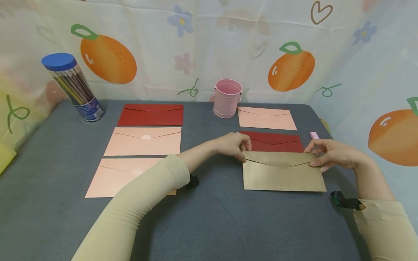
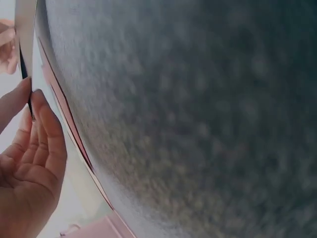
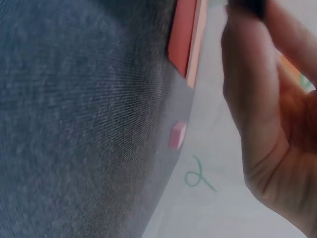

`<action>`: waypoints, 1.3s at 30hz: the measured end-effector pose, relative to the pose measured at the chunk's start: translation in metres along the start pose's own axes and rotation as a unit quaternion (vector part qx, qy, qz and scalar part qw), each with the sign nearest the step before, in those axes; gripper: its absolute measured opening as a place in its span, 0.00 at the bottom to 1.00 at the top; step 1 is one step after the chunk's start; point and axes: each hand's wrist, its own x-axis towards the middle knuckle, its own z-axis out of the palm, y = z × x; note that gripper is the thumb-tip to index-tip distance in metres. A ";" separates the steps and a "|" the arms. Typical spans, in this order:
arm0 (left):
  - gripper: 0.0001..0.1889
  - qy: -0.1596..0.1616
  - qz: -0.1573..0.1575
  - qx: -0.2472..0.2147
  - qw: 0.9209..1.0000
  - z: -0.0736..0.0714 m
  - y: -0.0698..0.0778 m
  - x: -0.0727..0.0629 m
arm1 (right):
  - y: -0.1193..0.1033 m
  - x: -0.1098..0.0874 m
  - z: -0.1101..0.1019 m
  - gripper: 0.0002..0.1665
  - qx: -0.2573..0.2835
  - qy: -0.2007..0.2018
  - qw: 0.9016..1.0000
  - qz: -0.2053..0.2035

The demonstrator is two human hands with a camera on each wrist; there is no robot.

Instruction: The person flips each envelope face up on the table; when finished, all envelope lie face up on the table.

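Both hands hold a gold envelope [image 1: 282,177] by its two upper corners, its flap side facing up. My left hand [image 1: 232,144] pinches the left corner between thumb and fingers; the left wrist view shows this hand [image 2: 34,163] at the envelope's edge. At the right corner, my right hand [image 1: 336,154] pinches with the thumb on top. A red envelope [image 1: 274,141] lies just behind, its near edge hidden by the gold one. Farther back is a pale pink envelope [image 1: 267,118]. In the right wrist view the right hand [image 3: 267,109] fills the right side.
On the left, a red envelope [image 1: 150,115] and two pale pink envelopes [image 1: 143,143] form a column, the nearest partly under my left sleeve. A pink bucket [image 1: 227,98] stands at the back, a blue-lidded tub of pencils [image 1: 75,87] at the far left. A small pink block [image 1: 314,135] lies near the right edge.
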 end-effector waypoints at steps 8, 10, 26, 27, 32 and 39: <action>0.14 0.002 0.007 0.079 0.997 0.007 0.005 0.002 | 0.009 -0.002 -0.001 0.15 -0.041 -0.023 0.999 -0.025; 0.14 0.003 0.008 0.094 0.996 0.008 0.005 0.002 | 0.010 -0.001 0.000 0.16 -0.053 -0.024 0.998 -0.027; 0.12 -0.011 0.014 0.126 0.992 0.016 0.010 0.001 | 0.003 0.009 0.008 0.22 -0.107 0.021 0.993 0.042; 0.12 -0.011 0.014 0.127 0.992 0.017 0.010 0.001 | 0.003 0.009 0.008 0.22 -0.108 0.023 0.993 0.045; 0.12 -0.012 0.013 0.129 0.992 0.018 0.009 0.002 | 0.000 0.010 0.009 0.22 -0.114 0.035 0.991 0.063; 0.12 -0.018 0.009 0.123 0.992 0.018 0.009 0.002 | -0.001 0.011 0.012 0.20 -0.114 0.044 0.990 0.072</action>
